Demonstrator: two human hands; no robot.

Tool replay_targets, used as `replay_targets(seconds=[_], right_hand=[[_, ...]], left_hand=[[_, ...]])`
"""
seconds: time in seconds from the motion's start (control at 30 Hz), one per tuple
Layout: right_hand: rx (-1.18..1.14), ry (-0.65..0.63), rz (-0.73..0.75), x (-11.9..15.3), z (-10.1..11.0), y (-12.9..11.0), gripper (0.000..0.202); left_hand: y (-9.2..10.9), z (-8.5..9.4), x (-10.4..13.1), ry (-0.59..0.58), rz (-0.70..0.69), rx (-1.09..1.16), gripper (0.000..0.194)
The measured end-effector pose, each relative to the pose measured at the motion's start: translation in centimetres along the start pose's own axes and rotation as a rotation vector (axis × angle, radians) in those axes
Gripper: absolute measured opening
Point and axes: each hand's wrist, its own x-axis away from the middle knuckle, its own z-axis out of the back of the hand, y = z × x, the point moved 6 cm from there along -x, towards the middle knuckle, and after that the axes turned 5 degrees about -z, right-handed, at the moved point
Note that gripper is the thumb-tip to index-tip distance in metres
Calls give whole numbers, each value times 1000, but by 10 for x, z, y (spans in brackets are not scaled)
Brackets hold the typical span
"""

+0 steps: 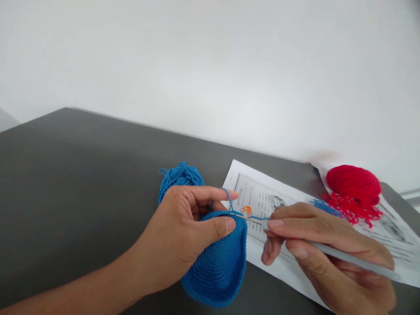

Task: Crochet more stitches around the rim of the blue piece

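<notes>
My left hand [193, 223] pinches the upper edge of a blue crocheted piece [219, 267], rounded and slightly cupped, between thumb and fingers. A strand of blue yarn [228, 197] loops over its outstretched index finger. In my right hand [315, 245] is a crochet hook [351, 259] with a grey handle, held like a pen. The hook's thin metal shaft points left, its tip at the top edge of the blue piece. Behind my left hand lies a ball of blue yarn [180, 176], partly covered by it.
Printed sheets [262, 267] lie under and beyond my right hand, with a small orange item [246, 211] over the print. A red yarn ball [354, 183] and loose blue strands [324, 206] rest at the right. The dark table [82, 197] meets a white wall at the back.
</notes>
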Motion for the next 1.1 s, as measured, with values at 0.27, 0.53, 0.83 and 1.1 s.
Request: replay_targets(seconds=[0.27, 0.53, 0.83, 1.1], right_hand=[[156, 44, 49, 4, 0, -4, 41], [285, 117, 69, 6, -7, -7, 35], [304, 157, 70, 5, -20, -7, 37], [364, 223, 176, 3, -34, -11, 34]], left_hand=[[5, 1, 2, 68, -99, -147, 34], [14, 3, 5, 168, -241, -389, 33], [16, 7, 4, 214, -335, -499, 35], [16, -8, 8, 149, -394, -495, 18]])
